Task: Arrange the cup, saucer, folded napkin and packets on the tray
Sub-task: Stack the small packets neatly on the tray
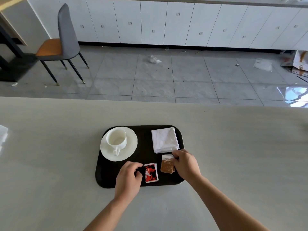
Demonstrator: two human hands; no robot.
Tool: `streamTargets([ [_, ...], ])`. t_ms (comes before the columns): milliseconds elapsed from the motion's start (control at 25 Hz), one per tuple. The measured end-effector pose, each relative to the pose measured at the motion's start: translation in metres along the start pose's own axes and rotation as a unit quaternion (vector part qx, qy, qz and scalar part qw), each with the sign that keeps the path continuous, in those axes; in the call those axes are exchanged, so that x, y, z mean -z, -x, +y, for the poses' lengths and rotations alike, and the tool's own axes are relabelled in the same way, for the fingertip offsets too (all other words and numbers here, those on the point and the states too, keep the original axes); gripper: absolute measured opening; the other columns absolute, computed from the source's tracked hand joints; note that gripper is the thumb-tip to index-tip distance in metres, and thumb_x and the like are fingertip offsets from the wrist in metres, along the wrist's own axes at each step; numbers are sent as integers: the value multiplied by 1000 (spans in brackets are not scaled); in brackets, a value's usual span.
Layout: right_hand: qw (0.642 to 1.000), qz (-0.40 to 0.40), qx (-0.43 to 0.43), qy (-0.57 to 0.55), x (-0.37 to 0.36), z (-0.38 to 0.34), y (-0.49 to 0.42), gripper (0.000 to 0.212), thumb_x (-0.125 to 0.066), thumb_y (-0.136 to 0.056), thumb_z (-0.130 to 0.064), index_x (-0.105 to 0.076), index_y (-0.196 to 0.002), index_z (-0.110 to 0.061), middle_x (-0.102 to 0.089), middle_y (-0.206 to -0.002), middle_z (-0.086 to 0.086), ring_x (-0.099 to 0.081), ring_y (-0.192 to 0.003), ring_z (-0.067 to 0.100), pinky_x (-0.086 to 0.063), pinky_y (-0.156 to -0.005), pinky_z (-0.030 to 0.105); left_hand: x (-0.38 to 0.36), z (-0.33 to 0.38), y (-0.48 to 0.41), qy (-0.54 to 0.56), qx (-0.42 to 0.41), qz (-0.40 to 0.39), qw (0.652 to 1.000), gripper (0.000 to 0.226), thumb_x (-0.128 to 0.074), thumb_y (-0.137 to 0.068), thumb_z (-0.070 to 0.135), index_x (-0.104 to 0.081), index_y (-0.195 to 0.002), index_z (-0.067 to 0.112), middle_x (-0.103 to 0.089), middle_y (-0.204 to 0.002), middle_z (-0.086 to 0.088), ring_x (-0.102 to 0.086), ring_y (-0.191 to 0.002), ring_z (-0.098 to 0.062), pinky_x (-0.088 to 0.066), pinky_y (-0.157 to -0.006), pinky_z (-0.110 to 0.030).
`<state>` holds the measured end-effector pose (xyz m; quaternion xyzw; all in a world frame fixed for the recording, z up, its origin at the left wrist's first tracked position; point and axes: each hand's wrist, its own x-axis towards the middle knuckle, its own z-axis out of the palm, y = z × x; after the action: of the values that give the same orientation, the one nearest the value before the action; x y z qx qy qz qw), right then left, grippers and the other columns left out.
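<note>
A black tray (145, 135) lies on the pale table. On its left a white cup (116, 139) stands upright on a white saucer (130, 147), handle toward me. A folded white napkin (165, 140) lies at the tray's back right. A red and black packet (151, 172) lies flat near the front, with the curled fingers of my left hand (129, 177) touching its left edge. Just right of it a brown and white packet (167, 164) lies flat; my right hand (185, 162) pinches its upper right corner.
The pale table (50, 147) stretches wide on both sides of the tray. Something white (3, 135) sits at the table's far left edge. Beyond the far edge are a tiled floor, a grey chair (65, 39) and white cabinets.
</note>
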<state>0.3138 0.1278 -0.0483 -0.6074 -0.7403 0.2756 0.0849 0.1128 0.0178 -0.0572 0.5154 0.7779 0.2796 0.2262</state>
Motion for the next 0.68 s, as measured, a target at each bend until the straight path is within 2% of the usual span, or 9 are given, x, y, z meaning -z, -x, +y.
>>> streamTargets([
  [80, 999, -22, 7, 30, -3, -5, -1, 17, -66, -85, -25, -64, -100, -15, -56, -97, 2, -61, -86, 28, -40, -64, 29, -1, 0, 0, 13, 11, -5, 1000, 30, -62, -78, 1, -71, -98, 21, -60, -90, 11, -58, -80, -5, -48, -69, -21],
  [200, 997, -39, 5, 61, -5, -10, -7, 20, -64, -85, -21, -64, -103, -11, -55, -104, 5, -61, -89, 30, -46, -68, 32, -1, 0, 0, 15, 17, -13, 1000, 29, -62, -78, 2, -71, -98, 22, -61, -91, 11, -58, -81, -5, -50, -70, -23],
  [400, 998, -43, 20, 41, 1, -7, -10, 16, -69, -84, -13, -64, -99, -14, -63, -106, 2, -63, -91, 26, -41, -66, 29, -4, 4, -1, 14, 17, -22, 1000, 29, -62, -80, 4, -70, -103, 21, -59, -92, 11, -57, -81, -6, -47, -70, -19],
  [520, 998, -59, 18, 6, 5, -8, -9, 9, -66, -85, -10, -66, -87, -19, -69, -87, -4, -65, -82, 21, -51, -67, 32, -8, 9, 0, 40, 46, -34, 998, 35, -63, -81, 8, -66, -113, 20, -59, -92, 8, -57, -77, -4, -43, -69, -16],
  [600, 995, -90, 2, -36, 8, -5, -12, 15, -66, -84, -7, -65, -79, -21, -62, -71, -9, -64, -68, 18, -55, -64, 33, -10, 12, -1, 62, 77, -36, 994, 38, -63, -82, 10, -63, -118, 20, -60, -94, 8, -59, -79, -5, -44, -70, -17],
  [680, 992, -115, -3, -44, 9, -4, -12, 17, -67, -85, -8, -65, -77, -23, -60, -69, -10, -62, -64, 16, -54, -63, 32, -10, 13, -2, 77, 98, -36, 992, 38, -63, -82, 11, -63, -119, 20, -62, -95, 7, -60, -80, -4, -43, -69, -15],
])
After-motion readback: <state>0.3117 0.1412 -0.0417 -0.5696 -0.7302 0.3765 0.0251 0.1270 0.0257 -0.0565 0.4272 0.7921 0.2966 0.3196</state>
